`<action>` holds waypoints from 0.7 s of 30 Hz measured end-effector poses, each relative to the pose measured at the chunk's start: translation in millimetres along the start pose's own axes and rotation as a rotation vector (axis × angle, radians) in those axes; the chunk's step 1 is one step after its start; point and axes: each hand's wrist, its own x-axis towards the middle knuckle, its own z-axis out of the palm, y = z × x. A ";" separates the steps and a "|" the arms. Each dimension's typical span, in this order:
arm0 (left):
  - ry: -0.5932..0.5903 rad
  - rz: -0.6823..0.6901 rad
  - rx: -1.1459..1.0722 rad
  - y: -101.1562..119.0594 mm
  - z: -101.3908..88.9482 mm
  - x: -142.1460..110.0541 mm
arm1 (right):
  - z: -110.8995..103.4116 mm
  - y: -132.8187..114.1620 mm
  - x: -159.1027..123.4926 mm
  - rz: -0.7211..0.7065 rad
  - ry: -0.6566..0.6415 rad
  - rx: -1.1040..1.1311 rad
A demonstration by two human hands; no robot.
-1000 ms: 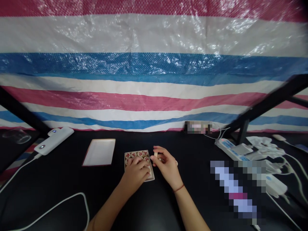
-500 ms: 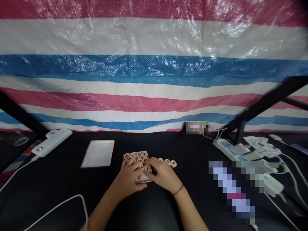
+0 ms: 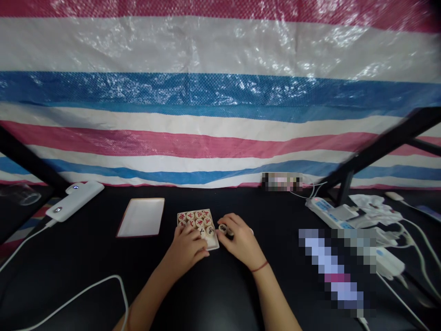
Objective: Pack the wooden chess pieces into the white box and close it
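A shallow white box [image 3: 214,243] sits on the black table, holding rows of round xiangqi pieces [image 3: 199,223] with red and dark characters. My left hand [image 3: 188,246] covers its front left corner, fingers over the pieces and thumb along the front wall, seemingly gripping the box. Bare white bottom shows at the box's front right. Just right of the box, my right hand [image 3: 241,239] has thumb and fingers closed around a xiangqi piece [image 3: 223,228] with a dark character. Another piece [image 3: 230,231] is partly hidden beneath that hand, and a pale edge shows past its knuckles.
An open box lid [image 3: 142,218] lies inside up to the left. Farther left is a white device [image 3: 76,201] with a cable [image 3: 119,280]. At right stand a power strip [image 3: 325,209] with plugs and cables, and a blurred-out object [image 3: 341,276]. A striped sheet [image 3: 206,142] hangs behind.
My right hand went from beside the box to its right side, then back out to the loose pieces on the table. My left hand stayed at the box, shifting slightly left.
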 end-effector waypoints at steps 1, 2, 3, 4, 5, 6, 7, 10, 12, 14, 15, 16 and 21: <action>0.008 0.004 0.009 -0.7 1.3 0.9 | -1.7 4.2 -0.1 0.001 0.022 -0.018; 0.016 0.013 0.015 -1.3 2.3 1.8 | -2.4 8.3 -0.3 0.002 0.028 -0.038; 0.025 0.023 0.020 -1.9 3.1 2.8 | -2.1 12.0 -0.6 0.005 0.020 -0.055; 0.032 0.033 0.024 -2.3 3.6 3.6 | -0.7 15.1 -1.1 0.009 0.003 -0.067; 0.036 0.042 0.029 -2.6 3.7 4.2 | 1.3 17.4 -1.5 0.015 -0.018 -0.077; 0.037 0.048 0.033 -2.8 3.6 4.7 | 3.7 19.0 -1.9 0.021 -0.039 -0.085; 0.034 0.052 0.036 -2.6 3.2 4.9 | 6.1 19.9 -2.1 0.026 -0.064 -0.092; 0.012 0.044 0.033 -0.8 1.1 4.5 | 9.9 21.1 -1.8 0.030 -0.130 -0.092; 0.009 0.018 0.011 1.3 -0.5 3.6 | 8.8 21.7 -0.9 0.035 -0.124 -0.092; 0.048 -0.027 -0.025 3.1 -2.0 2.6 | 5.9 21.2 0.3 0.037 -0.041 -0.091; 0.087 -0.057 -0.042 3.7 -2.7 2.2 | 4.6 20.0 0.9 0.035 0.023 -0.082; 0.136 -0.086 -0.056 3.9 -3.4 1.8 | 3.8 17.8 1.5 0.031 0.092 -0.061; 0.332 -0.091 -0.135 1.3 -2.6 1.8 | 13.4 -4.4 2.2 0.017 0.174 0.252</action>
